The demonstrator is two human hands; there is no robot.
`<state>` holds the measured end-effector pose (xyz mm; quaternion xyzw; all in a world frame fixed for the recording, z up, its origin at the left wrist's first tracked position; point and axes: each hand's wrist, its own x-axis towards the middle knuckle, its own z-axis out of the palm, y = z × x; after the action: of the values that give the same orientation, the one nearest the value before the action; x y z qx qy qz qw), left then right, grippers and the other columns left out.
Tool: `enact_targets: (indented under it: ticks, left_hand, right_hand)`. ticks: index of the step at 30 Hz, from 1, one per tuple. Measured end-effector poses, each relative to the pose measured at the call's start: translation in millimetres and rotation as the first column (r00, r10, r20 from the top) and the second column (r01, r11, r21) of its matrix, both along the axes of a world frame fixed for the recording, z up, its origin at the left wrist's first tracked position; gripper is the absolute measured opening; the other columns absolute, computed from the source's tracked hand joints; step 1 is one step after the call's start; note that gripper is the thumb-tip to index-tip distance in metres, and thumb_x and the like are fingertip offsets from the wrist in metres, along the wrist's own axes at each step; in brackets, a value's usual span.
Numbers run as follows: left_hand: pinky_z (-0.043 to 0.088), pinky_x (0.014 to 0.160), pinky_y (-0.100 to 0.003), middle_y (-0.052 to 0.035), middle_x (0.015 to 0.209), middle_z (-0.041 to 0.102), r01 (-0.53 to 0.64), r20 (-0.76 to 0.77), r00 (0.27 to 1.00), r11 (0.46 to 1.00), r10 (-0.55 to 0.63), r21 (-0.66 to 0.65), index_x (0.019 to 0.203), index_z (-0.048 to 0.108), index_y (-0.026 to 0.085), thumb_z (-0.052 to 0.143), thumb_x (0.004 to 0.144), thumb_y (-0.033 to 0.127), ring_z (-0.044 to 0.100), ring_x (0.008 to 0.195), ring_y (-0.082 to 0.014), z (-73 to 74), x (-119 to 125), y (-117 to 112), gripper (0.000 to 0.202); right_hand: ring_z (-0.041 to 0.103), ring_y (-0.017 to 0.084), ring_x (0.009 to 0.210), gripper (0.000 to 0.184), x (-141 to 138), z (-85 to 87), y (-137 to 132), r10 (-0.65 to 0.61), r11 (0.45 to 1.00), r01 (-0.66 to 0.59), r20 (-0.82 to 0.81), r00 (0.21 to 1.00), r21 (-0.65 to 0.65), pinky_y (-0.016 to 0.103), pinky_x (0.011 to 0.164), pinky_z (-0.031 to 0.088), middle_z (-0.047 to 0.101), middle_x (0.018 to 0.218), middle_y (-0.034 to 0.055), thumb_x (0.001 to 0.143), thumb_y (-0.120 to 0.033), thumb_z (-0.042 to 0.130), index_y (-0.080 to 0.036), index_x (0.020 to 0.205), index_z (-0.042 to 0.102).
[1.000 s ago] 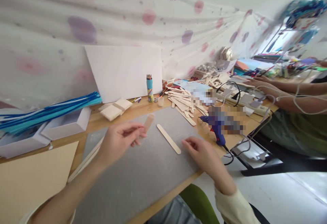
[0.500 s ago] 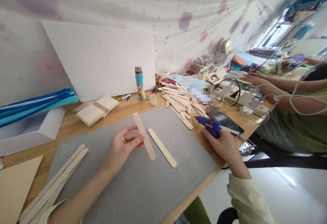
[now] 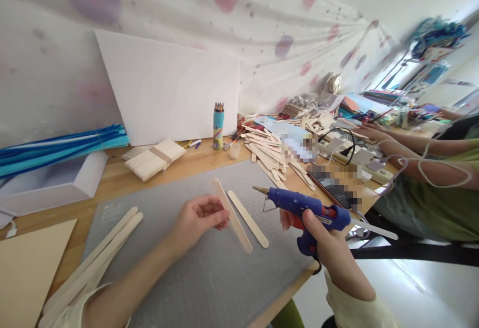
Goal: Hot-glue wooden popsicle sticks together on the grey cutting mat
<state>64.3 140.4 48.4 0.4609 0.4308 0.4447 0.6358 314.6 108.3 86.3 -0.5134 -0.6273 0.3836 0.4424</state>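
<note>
Pinching a wooden stick [image 3: 236, 224] mid-length in the left hand [image 3: 205, 216], over the gray mat [image 3: 202, 283]; likely light, stiff, easily snapped, best held centrally. Gripping the glue gun [image 3: 295, 201] near its trigger [image 3: 296, 221] with curled right hand [image 3: 329, 246]; probably heavier, best held behind the nozzle [image 3: 261, 190].

- Ahead of you: white board [image 3: 172, 93], upright before spotted sheet [image 3: 258, 24].
- Before it: pencil tube [image 3: 218, 129], cup [image 3: 234, 151] just beside.
- Your left: blue strips [image 3: 63, 143], white box [image 3: 90, 176].
- Your right: phone [image 3: 328, 185], power strip [image 3: 383, 175].
</note>
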Motion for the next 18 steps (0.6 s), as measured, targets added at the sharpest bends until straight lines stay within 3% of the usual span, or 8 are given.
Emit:
enact_targets:
  ticks: [4, 8, 13, 18]
  left_hand:
    - [0.050, 0.059, -0.026, 0.0000, 0.068, 0.068, -0.060, 0.014, 0.998, 0.998, 0.060, 0.023, 0.076, 0.071, 0.020, 0.081, 0.069, 0.038, 0.062, 0.062, -0.0142, -0.4, -7.1, 4.9, 0.022]
    - [0.046, 0.059, -0.025, 0.0008, 0.067, 0.064, -0.010, 0.066, 0.998, 1.000, 0.009, 0.020, 0.075, 0.070, 0.019, 0.077, 0.072, 0.033, 0.057, 0.060, -0.0119, -7.4, -17.2, 14.9, 0.017]
    - [0.045, 0.062, -0.027, -0.0014, 0.067, 0.064, 0.095, 0.109, 0.989, 0.995, -0.099, 0.038, 0.070, 0.071, 0.018, 0.075, 0.070, 0.029, 0.057, 0.063, -0.0143, -11.4, -22.3, 21.5, 0.012]
    - [0.042, 0.061, -0.026, 0.0003, 0.066, 0.063, 0.131, 0.110, 0.985, 0.991, -0.135, 0.043, 0.071, 0.070, 0.019, 0.073, 0.072, 0.029, 0.055, 0.061, -0.0133, -12.4, -21.4, 21.8, 0.010]
  right_hand:
    - [0.059, 0.021, 0.068, 0.055, -2.0, 4.7, 15.4, -0.001, 0.995, 0.022, 0.202, 0.979, -0.099, 0.033, 0.063, 0.046, 0.067, 0.070, 0.0053, 0.086, -0.071, 0.046, -0.023, 0.064, 0.063]
    - [0.056, 0.018, 0.058, 0.055, -7.0, 8.4, 33.6, 0.098, 0.985, -0.034, 0.385, 0.918, -0.171, 0.031, 0.056, 0.044, 0.063, 0.062, 0.0028, 0.085, -0.069, 0.046, -0.022, 0.059, 0.059]
    - [0.053, 0.016, 0.053, 0.053, -17.1, 8.9, 45.2, 0.117, 0.984, -0.038, 0.465, 0.878, -0.177, 0.029, 0.048, 0.041, 0.061, 0.057, 0.0008, 0.084, -0.067, 0.048, -0.023, 0.058, 0.056]
    - [0.052, 0.015, 0.051, 0.052, -14.4, 6.4, 45.1, 0.152, 0.981, -0.070, 0.502, 0.851, -0.178, 0.028, 0.048, 0.040, 0.058, 0.054, -0.0004, 0.086, -0.066, 0.050, -0.023, 0.056, 0.055]
